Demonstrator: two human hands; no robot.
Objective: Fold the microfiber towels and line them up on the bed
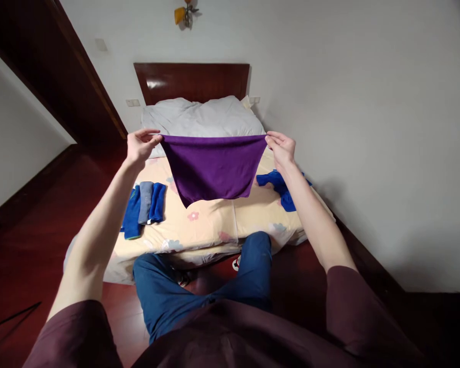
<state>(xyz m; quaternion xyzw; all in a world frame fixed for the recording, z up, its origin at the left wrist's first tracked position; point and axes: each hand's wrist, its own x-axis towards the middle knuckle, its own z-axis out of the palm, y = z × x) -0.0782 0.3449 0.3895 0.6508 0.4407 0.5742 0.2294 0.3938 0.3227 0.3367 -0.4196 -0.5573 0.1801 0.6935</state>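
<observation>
At the left of the flowered bed cover [199, 232], a grey rolled cloth [145, 202] lies between two blue folded cloths [132, 217]. Your left hand [142, 145] has thumb and fingers clamped on one upper corner of the purple cloth [214, 166]. That cloth is held up in the air above the bed cover: plain, deep purple, top edge taut, lower edge uneven (the left corner dips to a point). Your right hand [281, 149] pinches the opposite upper corner. Further right, your forearm partly hides a crumpled blue cloth [287, 201] lying on the cover.
</observation>
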